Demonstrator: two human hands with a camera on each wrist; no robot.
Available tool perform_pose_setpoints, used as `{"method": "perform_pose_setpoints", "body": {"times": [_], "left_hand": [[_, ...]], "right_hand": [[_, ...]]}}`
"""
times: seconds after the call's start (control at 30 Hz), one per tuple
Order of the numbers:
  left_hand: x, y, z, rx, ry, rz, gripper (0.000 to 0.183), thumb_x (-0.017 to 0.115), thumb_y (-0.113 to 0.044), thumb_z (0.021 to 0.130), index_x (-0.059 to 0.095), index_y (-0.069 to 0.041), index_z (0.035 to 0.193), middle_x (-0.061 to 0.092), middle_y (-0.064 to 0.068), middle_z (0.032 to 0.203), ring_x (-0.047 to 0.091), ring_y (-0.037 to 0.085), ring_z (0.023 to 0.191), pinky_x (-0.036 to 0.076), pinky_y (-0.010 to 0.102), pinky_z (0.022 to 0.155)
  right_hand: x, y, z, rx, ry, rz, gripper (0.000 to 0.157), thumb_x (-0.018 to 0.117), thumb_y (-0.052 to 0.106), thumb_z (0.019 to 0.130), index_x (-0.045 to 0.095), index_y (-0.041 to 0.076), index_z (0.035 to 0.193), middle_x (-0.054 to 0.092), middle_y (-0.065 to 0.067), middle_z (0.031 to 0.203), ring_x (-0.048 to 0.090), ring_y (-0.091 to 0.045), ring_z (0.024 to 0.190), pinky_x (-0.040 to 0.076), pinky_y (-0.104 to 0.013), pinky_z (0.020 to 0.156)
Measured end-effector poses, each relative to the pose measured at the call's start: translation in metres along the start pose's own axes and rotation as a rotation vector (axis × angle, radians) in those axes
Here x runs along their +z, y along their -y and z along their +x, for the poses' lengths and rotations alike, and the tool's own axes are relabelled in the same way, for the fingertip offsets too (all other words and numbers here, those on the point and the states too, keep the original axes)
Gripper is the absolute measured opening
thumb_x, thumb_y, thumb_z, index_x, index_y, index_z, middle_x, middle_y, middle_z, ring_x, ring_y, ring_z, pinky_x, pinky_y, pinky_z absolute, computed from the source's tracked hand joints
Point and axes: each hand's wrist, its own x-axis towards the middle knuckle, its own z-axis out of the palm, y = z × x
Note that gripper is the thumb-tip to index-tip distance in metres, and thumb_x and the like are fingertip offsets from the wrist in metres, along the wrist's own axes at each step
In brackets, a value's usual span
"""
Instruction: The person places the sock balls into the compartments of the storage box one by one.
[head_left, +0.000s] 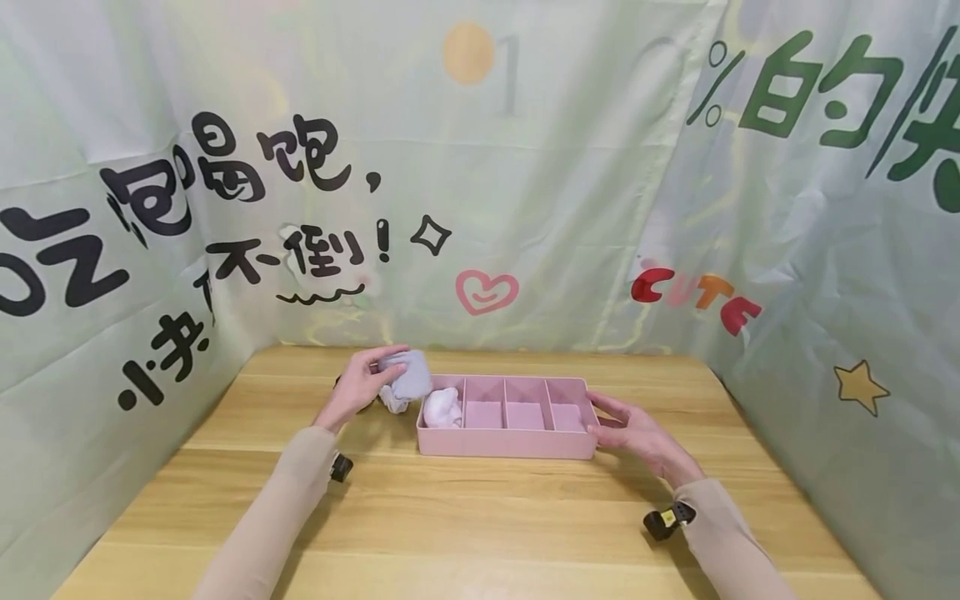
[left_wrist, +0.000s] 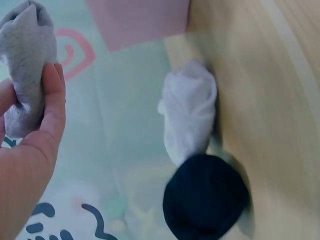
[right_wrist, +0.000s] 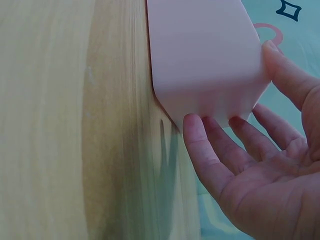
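In the head view, my left hand (head_left: pixel 358 387) pinches a folded grey sock (head_left: pixel 408 377) between thumb and fingers, raised beside the left end of a pink divided box (head_left: pixel 506 444). The left wrist view shows the grey sock (left_wrist: pixel 31 65) upright in the fingers. A rolled white sock (head_left: pixel 442 408) fills the leftmost compartment. Below the left hand, another white sock (left_wrist: pixel 190 107) lies on the table against a dark rolled bundle, probably a sock (left_wrist: pixel 205 197). My right hand (head_left: pixel 637 433) rests at the box's right end, fingertips touching its end wall (right_wrist: pixel 207 102), thumb near the rim.
The box's other three compartments show bare floors. Wooden tabletop (head_left: pixel 480 525) extends in front of the box. A printed cloth backdrop (head_left: pixel 555 208) stands behind the table and along both sides. Each wrist carries a small black camera (head_left: pixel 666 522).
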Motion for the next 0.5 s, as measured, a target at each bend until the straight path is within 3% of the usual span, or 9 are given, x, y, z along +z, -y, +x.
{"method": "perform_pose_setpoints", "body": {"times": [0.17, 0.27, 0.43, 0.5], "left_hand": [[0.011, -0.006, 0.006, 0.038, 0.067, -0.053, 0.035, 0.068, -0.021, 0.093, 0.066, -0.015, 0.128, 0.068, 0.013, 0.119, 0.065, 0.014, 0.086, 0.056, 0.035, 0.069], [0.020, -0.007, 0.008, 0.052, 0.070, -0.055, 0.036, 0.070, -0.021, 0.092, 0.066, -0.014, 0.127, 0.069, 0.012, 0.118, 0.064, 0.012, 0.083, 0.056, 0.038, 0.069], [0.039, -0.006, 0.009, 0.055, 0.022, -0.065, 0.041, 0.073, -0.020, 0.089, 0.065, -0.010, 0.129, 0.070, 0.014, 0.116, 0.058, 0.013, 0.071, 0.047, 0.026, 0.055], [0.046, -0.005, 0.009, 0.052, 0.007, -0.081, 0.044, 0.074, -0.019, 0.089, 0.064, -0.009, 0.130, 0.069, 0.016, 0.117, 0.061, 0.014, 0.073, 0.048, 0.025, 0.055]], "right_hand": [[0.001, 0.001, 0.000, -0.001, -0.002, 0.010, 0.075, 0.067, 0.013, 0.093, 0.026, 0.006, 0.155, 0.022, -0.022, 0.160, 0.028, -0.047, 0.143, 0.048, -0.046, 0.101], [0.001, 0.000, 0.000, -0.006, -0.001, 0.007, 0.075, 0.067, 0.013, 0.093, 0.026, 0.006, 0.155, 0.022, -0.023, 0.160, 0.028, -0.047, 0.142, 0.049, -0.045, 0.101], [0.002, 0.000, -0.001, -0.001, -0.004, 0.010, 0.076, 0.068, 0.014, 0.093, 0.025, 0.006, 0.155, 0.022, -0.023, 0.160, 0.028, -0.047, 0.142, 0.050, -0.044, 0.099], [0.002, -0.001, -0.001, -0.005, -0.005, 0.012, 0.076, 0.068, 0.015, 0.093, 0.025, 0.006, 0.155, 0.022, -0.024, 0.160, 0.028, -0.047, 0.142, 0.050, -0.044, 0.099]]}}
